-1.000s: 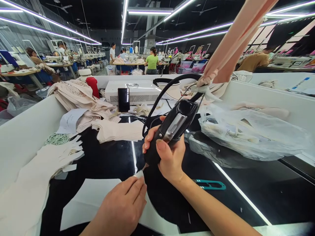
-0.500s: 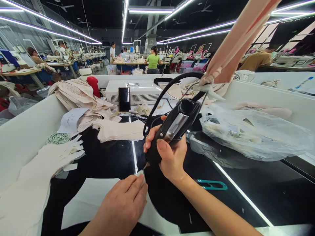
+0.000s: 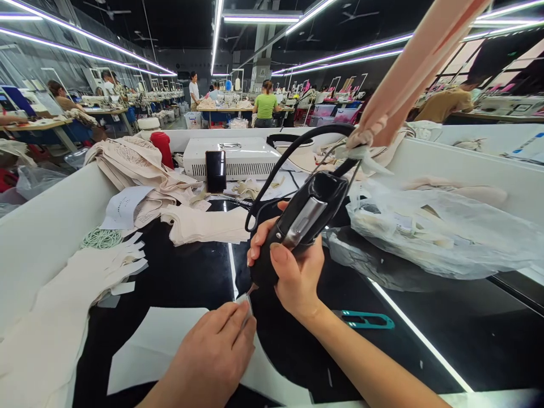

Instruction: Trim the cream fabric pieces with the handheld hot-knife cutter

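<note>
My right hand (image 3: 297, 272) is wrapped around a black corded hand-held tool (image 3: 312, 201) with a silver plate on its side. The tool is tilted, its narrow tip (image 3: 254, 287) pointing down close to the edge of a white fabric piece (image 3: 159, 334). Whether the tip touches it, I cannot tell. Over that piece lies my left hand (image 3: 216, 345), its fingers together and pinching a pale, folded-looking end (image 3: 245, 300) of it just beside the tip. A pink cloth strip (image 3: 419, 73) is knotted by the tool's cord end and runs upward.
Teal thread snips (image 3: 368, 319) lie right of my forearm. Stacked pale pieces (image 3: 55, 311) and a green cord coil (image 3: 101, 238) are left. A plastic bag (image 3: 442, 226) lies right. Behind are a phone (image 3: 216, 171) and a vented white box (image 3: 250, 158). People work in the distance.
Both hands and the black tool hold nearly the same place. The whole view has shifted very slightly, and a little more of the tool's tip shows.
</note>
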`<state>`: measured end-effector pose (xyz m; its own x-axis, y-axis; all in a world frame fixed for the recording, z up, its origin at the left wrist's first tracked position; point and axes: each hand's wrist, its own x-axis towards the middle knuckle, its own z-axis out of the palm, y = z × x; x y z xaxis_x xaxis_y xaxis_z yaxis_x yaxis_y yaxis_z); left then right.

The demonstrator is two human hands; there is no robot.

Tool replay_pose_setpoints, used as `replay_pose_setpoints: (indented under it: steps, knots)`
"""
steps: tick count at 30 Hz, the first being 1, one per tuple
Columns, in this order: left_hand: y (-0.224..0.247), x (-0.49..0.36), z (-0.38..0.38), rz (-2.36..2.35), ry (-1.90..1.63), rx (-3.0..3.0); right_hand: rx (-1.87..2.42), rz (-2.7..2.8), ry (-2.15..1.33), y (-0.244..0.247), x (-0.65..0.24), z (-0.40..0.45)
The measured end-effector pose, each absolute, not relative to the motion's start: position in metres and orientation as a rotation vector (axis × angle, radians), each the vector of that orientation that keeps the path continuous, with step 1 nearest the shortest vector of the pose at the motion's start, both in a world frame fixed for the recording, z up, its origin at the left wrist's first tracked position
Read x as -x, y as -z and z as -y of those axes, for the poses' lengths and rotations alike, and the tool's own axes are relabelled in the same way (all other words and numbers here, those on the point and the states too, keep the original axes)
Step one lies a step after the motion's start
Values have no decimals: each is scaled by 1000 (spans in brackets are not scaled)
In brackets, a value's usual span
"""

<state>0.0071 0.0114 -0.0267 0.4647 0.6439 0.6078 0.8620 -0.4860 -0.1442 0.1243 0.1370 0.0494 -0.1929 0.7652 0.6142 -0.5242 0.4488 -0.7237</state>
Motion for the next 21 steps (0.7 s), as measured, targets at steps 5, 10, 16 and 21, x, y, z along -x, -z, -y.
replay_pose_setpoints:
  steps: [5,10,16,21]
  knots:
    - [27,-7,-11,1263,669,2280,232,1313,-1167,-51,-124,-137]
    - [31,-7,-10,1254,624,2314,246,1337,-1157,-49,-124,-136]
    - [32,-7,-10,1253,655,2292,300,1331,-1141,-50,-123,-135]
    - [24,-9,-11,1269,709,2268,270,1326,-1145,-50,-121,-135]
